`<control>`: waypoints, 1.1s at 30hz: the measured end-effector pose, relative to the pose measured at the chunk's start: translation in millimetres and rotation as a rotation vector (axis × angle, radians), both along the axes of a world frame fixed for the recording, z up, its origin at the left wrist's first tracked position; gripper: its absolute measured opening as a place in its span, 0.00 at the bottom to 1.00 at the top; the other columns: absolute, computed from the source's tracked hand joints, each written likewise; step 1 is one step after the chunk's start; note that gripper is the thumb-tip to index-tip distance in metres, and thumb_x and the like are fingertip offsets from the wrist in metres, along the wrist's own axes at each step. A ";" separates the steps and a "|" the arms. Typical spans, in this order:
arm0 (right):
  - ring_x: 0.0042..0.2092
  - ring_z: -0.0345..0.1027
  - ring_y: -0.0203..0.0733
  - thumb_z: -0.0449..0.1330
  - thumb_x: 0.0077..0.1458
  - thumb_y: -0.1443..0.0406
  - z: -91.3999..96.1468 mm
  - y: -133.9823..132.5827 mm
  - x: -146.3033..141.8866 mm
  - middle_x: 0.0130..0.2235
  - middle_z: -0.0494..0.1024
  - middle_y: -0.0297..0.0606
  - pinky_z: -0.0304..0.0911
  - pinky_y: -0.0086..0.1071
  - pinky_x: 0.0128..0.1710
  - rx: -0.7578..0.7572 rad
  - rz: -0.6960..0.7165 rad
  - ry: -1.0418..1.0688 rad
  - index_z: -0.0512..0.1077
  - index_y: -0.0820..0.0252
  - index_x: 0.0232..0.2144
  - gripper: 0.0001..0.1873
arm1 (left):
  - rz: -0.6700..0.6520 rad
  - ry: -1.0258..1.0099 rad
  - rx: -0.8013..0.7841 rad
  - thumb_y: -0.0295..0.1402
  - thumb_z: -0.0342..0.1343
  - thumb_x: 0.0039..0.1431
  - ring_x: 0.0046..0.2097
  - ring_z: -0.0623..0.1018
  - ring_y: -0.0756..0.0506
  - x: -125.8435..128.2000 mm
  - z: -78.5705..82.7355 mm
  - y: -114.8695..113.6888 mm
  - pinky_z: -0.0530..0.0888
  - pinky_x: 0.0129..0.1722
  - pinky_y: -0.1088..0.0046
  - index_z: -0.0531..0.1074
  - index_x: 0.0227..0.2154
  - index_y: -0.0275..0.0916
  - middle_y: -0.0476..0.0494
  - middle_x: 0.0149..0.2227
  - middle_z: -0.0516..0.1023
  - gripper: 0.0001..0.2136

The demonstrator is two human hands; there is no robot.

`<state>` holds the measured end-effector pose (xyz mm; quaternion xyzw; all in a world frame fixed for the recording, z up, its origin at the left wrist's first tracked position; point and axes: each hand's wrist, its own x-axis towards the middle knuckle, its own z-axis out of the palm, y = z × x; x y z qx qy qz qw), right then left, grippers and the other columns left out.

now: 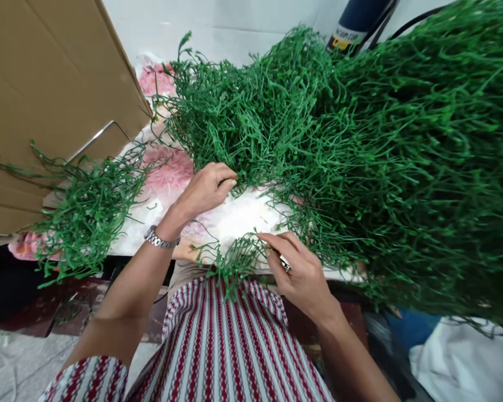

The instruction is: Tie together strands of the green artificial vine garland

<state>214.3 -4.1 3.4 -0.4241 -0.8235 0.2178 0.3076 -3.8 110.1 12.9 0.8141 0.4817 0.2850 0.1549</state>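
A large heap of thin green plastic-looking stems spreads over the table. My left hand, with a metal watch on its wrist, is at the heap's near edge, its fingers closed in a pinch. What lies between those fingertips is hidden. Lower and to the right, my right hand has its thumb and index fingertip close together on the edge of a small clump of green stems. This clump hangs over the table's front edge onto my lap. The stem at the right fingertips is thin and partly hidden.
A separate bunch of green stems lies at the left by a cardboard box and a bent metal wire. A dark blue cylinder stands behind the heap. The table cover has pink flowers.
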 end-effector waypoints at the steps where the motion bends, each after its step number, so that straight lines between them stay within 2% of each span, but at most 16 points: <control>1: 0.38 0.63 0.36 0.51 0.53 0.75 -1.5 -0.4 0.5 0.39 0.68 0.41 0.62 0.31 0.38 0.007 -0.016 0.032 0.63 0.60 0.50 0.21 | 0.009 -0.013 0.039 0.28 0.47 0.56 0.41 0.72 0.45 0.3 3.4 -8.9 0.67 0.45 0.66 0.74 0.33 0.34 0.43 0.36 0.75 0.10; 3: 0.39 0.64 0.37 0.53 0.52 0.75 -4.0 0.1 0.4 0.39 0.69 0.40 0.62 0.32 0.39 0.023 -0.038 0.087 0.62 0.59 0.51 0.23 | -0.001 -0.064 0.071 0.29 0.49 0.56 0.43 0.72 0.45 1.2 9.8 -29.4 0.66 0.46 0.66 0.73 0.35 0.34 0.42 0.37 0.75 0.09; 4: 0.39 0.64 0.37 0.54 0.52 0.75 -5.0 0.7 -0.1 0.39 0.70 0.40 0.62 0.32 0.39 0.029 -0.047 0.116 0.61 0.58 0.52 0.25 | -0.032 -0.096 0.037 0.29 0.49 0.56 0.43 0.72 0.46 1.8 11.9 -39.8 0.67 0.46 0.67 0.73 0.35 0.34 0.42 0.38 0.75 0.09; 7: 0.38 0.64 0.38 0.55 0.50 0.74 -7.7 2.9 -2.6 0.37 0.70 0.37 0.63 0.34 0.40 0.026 -0.062 0.217 0.58 0.56 0.54 0.29 | -0.154 -0.150 -0.169 0.28 0.49 0.56 0.43 0.72 0.47 4.2 10.9 -66.6 0.68 0.45 0.68 0.72 0.36 0.35 0.42 0.39 0.75 0.08; 9: 0.37 0.64 0.37 0.56 0.50 0.75 -9.7 4.6 -5.0 0.36 0.70 0.36 0.63 0.34 0.40 0.015 -0.047 0.272 0.57 0.54 0.55 0.30 | -0.190 -0.159 -0.276 0.27 0.49 0.55 0.43 0.72 0.47 5.8 5.5 -78.7 0.69 0.45 0.68 0.71 0.37 0.36 0.42 0.39 0.75 0.09; 13: 0.37 0.65 0.37 0.55 0.51 0.74 -15.1 8.3 -11.1 0.35 0.69 0.35 0.63 0.35 0.40 -0.019 -0.021 0.351 0.60 0.52 0.53 0.27 | -0.114 -0.300 -0.354 0.26 0.50 0.53 0.41 0.72 0.48 8.9 -6.0 -92.1 0.69 0.42 0.69 0.69 0.37 0.37 0.44 0.38 0.74 0.09; 16: 0.37 0.65 0.38 0.55 0.52 0.72 -19.1 10.2 -15.6 0.34 0.69 0.36 0.64 0.36 0.39 -0.062 -0.053 0.411 0.62 0.52 0.52 0.24 | -0.024 -0.420 -0.351 0.26 0.52 0.52 0.38 0.72 0.49 11.7 -10.8 -97.7 0.70 0.40 0.71 0.68 0.36 0.37 0.45 0.36 0.74 0.08; 20: 0.36 0.65 0.37 0.57 0.51 0.70 -22.8 10.2 -20.4 0.34 0.68 0.36 0.65 0.34 0.38 -0.091 -0.108 0.434 0.66 0.54 0.47 0.19 | 0.002 -0.476 -0.367 0.25 0.50 0.52 0.32 0.72 0.51 14.3 -16.1 -102.0 0.69 0.33 0.75 0.69 0.30 0.36 0.48 0.28 0.72 0.04; 22: 0.36 0.66 0.36 0.56 0.52 0.69 -25.2 9.5 -22.9 0.35 0.69 0.36 0.65 0.33 0.37 -0.167 -0.155 0.494 0.67 0.55 0.45 0.16 | 0.008 -0.463 -0.325 0.24 0.50 0.52 0.31 0.71 0.51 13.7 -18.8 -103.6 0.68 0.32 0.76 0.69 0.27 0.36 0.49 0.26 0.72 0.04; 27: 0.36 0.66 0.33 0.57 0.52 0.66 -33.0 11.2 -28.2 0.37 0.71 0.34 0.66 0.28 0.37 -0.356 -0.275 0.748 0.66 0.55 0.41 0.13 | -0.026 -0.407 -0.199 0.23 0.49 0.53 0.32 0.71 0.51 8.3 -22.8 -107.2 0.67 0.33 0.74 0.69 0.28 0.36 0.48 0.27 0.71 0.05; 30: 0.34 0.65 0.32 0.57 0.50 0.67 -34.8 13.8 -30.5 0.35 0.70 0.34 0.65 0.26 0.33 -0.387 -0.284 0.766 0.66 0.56 0.40 0.12 | -0.015 -0.379 -0.175 0.23 0.49 0.54 0.32 0.71 0.51 6.4 -22.5 -110.0 0.67 0.33 0.74 0.68 0.29 0.36 0.48 0.27 0.71 0.05; 33: 0.33 0.64 0.32 0.57 0.50 0.67 -33.0 14.9 -33.5 0.33 0.70 0.33 0.64 0.26 0.32 -0.408 -0.287 0.729 0.67 0.58 0.39 0.11 | 0.037 -0.337 -0.123 0.23 0.48 0.54 0.36 0.71 0.49 7.9 -15.8 -114.3 0.68 0.36 0.72 0.68 0.33 0.36 0.46 0.31 0.71 0.07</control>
